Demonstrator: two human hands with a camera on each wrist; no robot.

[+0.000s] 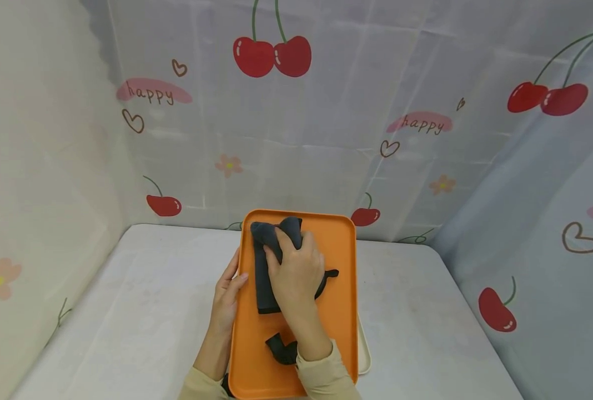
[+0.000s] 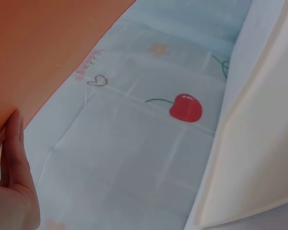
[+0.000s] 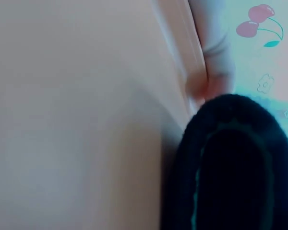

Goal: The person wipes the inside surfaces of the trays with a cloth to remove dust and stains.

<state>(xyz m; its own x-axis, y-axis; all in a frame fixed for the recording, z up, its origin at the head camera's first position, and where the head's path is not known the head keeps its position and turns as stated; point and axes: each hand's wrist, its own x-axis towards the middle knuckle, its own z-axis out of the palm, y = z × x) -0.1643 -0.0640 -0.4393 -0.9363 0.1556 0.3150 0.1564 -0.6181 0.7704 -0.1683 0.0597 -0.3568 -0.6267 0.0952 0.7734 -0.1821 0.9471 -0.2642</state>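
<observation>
An orange tray (image 1: 333, 328) is held up, tilted so its inner face shows in the head view. At its left side my left hand (image 1: 225, 303) grips it, thumb over the rim and fingers behind; the left wrist view shows fingertips against the tray's underside (image 2: 43, 52). My right hand (image 1: 298, 272) grips a folded dark grey cloth (image 1: 265, 283) on the tray's face, with its top bunched between thumb and fingers. In the right wrist view a rounded fold of the cloth (image 3: 230, 112) stands close beside the blurred tray face.
Behind the orange tray, a cream-coloured tray (image 1: 363, 350) lies on the white table (image 1: 416, 311); the left wrist view shows that tray (image 2: 254, 143) at its right. Printed curtains (image 1: 326, 161) with cherries hang around the table. Black straps (image 1: 282, 350) show around my right forearm.
</observation>
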